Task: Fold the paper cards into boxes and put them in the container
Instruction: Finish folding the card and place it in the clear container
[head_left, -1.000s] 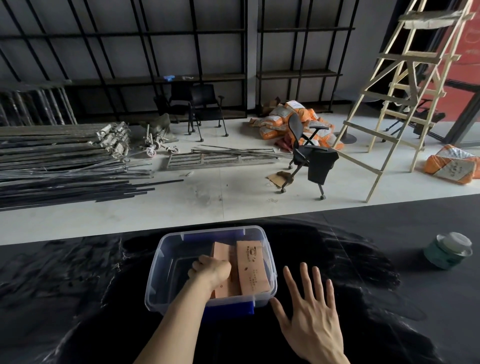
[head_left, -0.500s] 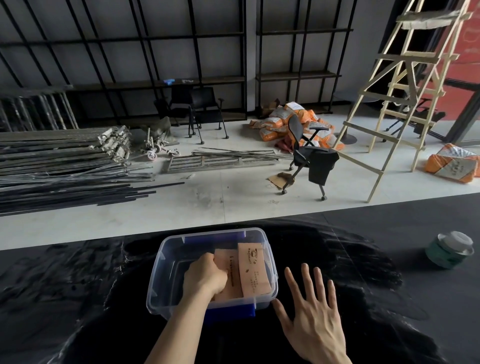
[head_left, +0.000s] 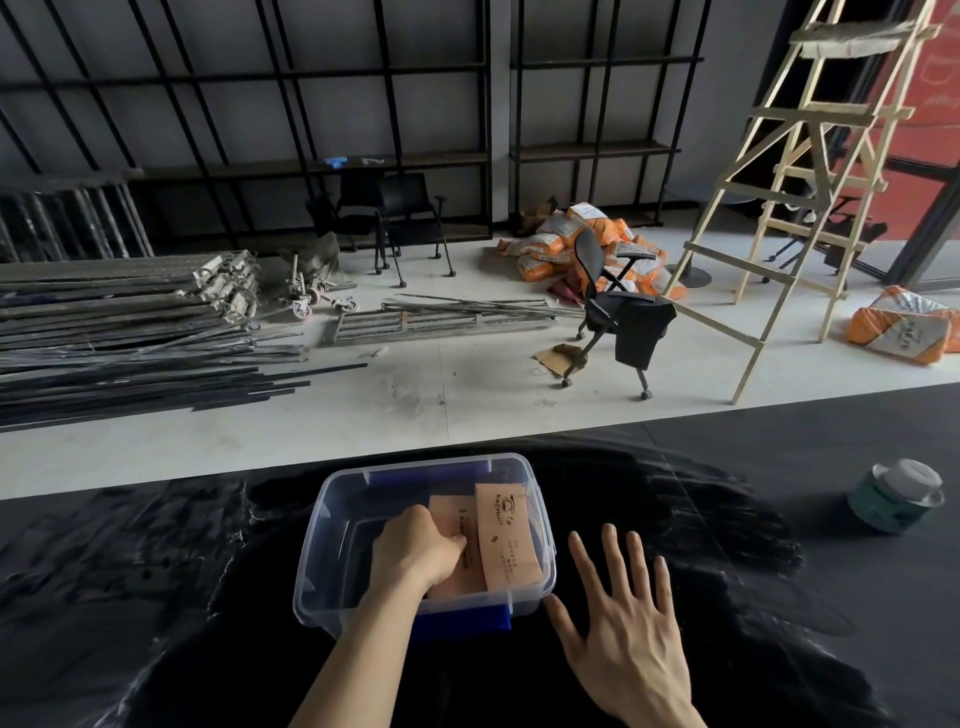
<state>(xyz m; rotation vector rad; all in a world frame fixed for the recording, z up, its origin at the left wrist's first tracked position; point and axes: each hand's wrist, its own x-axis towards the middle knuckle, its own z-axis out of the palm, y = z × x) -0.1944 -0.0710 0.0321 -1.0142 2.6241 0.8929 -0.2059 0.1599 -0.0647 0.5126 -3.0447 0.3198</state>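
From the head view, my left hand (head_left: 415, 551) is down inside the clear plastic container (head_left: 311, 566), fingers (head_left: 451, 543) curled closed on the left box (head_left: 457, 551), one of two tan folded boxes lying side by side in the container's right half. The right box (head_left: 506, 535) lies just beside it, touching or nearly so, against the container's right wall. Both carry dark printing: the right box shows a small cup-like logo near its far end and lines of small characters down its length, too small for me to read; the left box has a column of print, also unreadable.

My right hand (head_left: 618, 629) lies flat on the black table (head_left: 156, 597), just right of the container, fingers spread open and holding nothing, thumb near the container's near right corner. Well to the right of the container stands a green tub with a pale lid (head_left: 894, 496).

Compared with a second ago, my left hand has gone further into the container, now covering more of the left box; my right hand has hardly shifted.
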